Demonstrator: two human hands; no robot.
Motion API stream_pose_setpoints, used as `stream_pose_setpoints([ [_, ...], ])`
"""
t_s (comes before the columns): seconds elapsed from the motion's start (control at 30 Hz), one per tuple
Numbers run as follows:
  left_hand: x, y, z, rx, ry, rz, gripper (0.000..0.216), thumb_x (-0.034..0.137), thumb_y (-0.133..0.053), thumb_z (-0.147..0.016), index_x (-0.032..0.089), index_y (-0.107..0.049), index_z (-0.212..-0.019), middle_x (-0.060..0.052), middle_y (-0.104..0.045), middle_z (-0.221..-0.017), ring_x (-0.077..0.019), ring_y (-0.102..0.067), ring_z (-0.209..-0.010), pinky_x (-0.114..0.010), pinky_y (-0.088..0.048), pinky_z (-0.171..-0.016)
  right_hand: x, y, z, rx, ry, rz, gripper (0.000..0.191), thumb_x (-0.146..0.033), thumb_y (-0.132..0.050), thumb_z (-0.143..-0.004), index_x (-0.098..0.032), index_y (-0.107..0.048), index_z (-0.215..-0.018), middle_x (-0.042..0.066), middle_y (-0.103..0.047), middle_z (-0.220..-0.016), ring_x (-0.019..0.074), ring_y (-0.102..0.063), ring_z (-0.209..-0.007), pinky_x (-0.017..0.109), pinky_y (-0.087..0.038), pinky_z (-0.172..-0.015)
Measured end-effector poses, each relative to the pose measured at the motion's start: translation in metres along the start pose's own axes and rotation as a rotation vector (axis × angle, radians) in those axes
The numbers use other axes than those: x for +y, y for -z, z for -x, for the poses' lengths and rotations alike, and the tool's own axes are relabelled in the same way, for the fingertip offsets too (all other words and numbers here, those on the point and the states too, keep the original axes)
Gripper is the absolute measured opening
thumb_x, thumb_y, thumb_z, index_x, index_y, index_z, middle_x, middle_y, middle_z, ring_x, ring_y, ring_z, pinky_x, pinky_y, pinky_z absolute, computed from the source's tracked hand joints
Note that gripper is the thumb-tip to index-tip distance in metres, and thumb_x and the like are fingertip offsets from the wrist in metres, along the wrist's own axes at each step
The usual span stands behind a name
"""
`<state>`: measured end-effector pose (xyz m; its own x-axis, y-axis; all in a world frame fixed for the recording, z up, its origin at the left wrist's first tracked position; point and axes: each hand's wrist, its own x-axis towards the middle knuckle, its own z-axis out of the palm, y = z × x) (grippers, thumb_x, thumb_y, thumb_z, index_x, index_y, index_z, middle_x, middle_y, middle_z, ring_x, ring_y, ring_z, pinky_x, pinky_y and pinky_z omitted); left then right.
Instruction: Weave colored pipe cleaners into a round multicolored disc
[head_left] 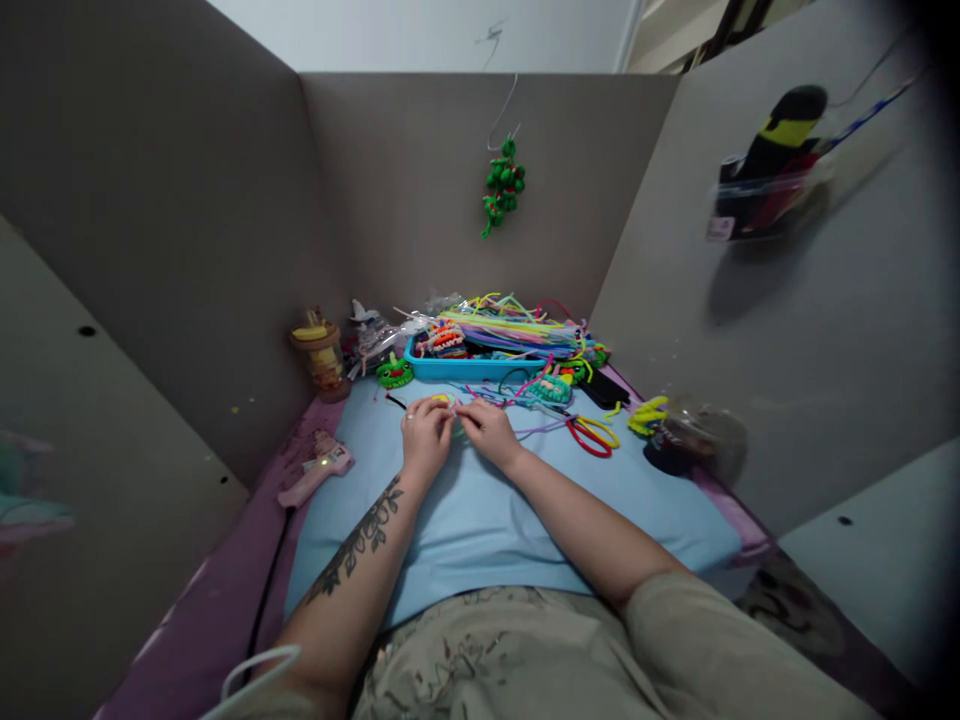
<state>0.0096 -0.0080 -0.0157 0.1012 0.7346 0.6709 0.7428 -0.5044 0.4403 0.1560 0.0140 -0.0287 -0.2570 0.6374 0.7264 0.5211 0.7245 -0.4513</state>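
Observation:
My left hand and my right hand meet over the blue cloth, fingertips nearly touching. Both are closed in a pinch on a thin pipe cleaner, mostly covered by the fingers. Bits of yellow and green show around the fingertips; their exact shape is too small to make out. Just beyond my right hand lie loose pink, blue and purple pipe cleaners. Scissors with red and yellow handles rest to the right. A teal fuzzy piece sits behind them.
A blue tray heaped with pipe cleaners stands at the back, a green frog-like figure beside it. On the left are a pink glue gun and a jar. A dark container stands right. Grey panels enclose the table.

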Motion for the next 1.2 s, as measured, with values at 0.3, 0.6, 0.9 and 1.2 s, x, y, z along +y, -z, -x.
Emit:
stream_pose_setpoints([
  [0.3,0.0,0.001,0.0,-0.019,-0.016,-0.026,0.017,0.025,-0.049,-0.082,0.02,-0.064,-0.083,-0.006,-0.062,-0.099,-0.0217,-0.049,-0.101,-0.04,-0.036,-0.09,0.0,0.005,0.002,-0.063,0.158,0.382,0.024,-0.022,-0.044,-0.087,-0.022,-0.063,-0.102,0.006,-0.065,-0.087,0.0164,-0.056,-0.078,0.027,-0.041,-0.069],
  [0.6,-0.002,0.001,0.002,0.001,0.002,-0.049,0.015,0.025,-0.051,-0.081,0.02,-0.065,-0.081,-0.007,-0.062,-0.098,-0.0238,-0.048,-0.103,-0.041,-0.037,-0.088,-0.005,0.009,0.001,-0.101,0.214,0.538,0.021,-0.026,-0.045,-0.087,-0.024,-0.065,-0.094,0.003,-0.065,-0.079,0.0143,-0.052,-0.069,0.026,-0.031,-0.059],
  [0.9,-0.005,0.0,0.002,0.009,-0.015,-0.05,0.015,0.025,-0.052,-0.081,0.021,-0.066,-0.08,-0.006,-0.062,-0.097,-0.0234,-0.048,-0.101,-0.04,-0.038,-0.087,-0.002,0.012,0.001,-0.158,0.23,0.501,0.021,-0.027,-0.044,-0.087,-0.024,-0.065,-0.089,0.002,-0.064,-0.08,0.0131,-0.052,-0.071,0.025,-0.029,-0.06],
  [1.2,-0.004,0.0,0.003,-0.023,-0.024,-0.065,0.014,0.025,-0.053,-0.081,0.021,-0.067,-0.08,-0.006,-0.061,-0.098,-0.0231,-0.047,-0.103,-0.041,-0.038,-0.088,-0.001,0.014,0.0,-0.243,0.241,0.464,0.016,-0.022,-0.048,-0.084,-0.021,-0.064,-0.084,0.004,-0.064,-0.08,0.013,-0.053,-0.071,0.024,-0.031,-0.06],
])
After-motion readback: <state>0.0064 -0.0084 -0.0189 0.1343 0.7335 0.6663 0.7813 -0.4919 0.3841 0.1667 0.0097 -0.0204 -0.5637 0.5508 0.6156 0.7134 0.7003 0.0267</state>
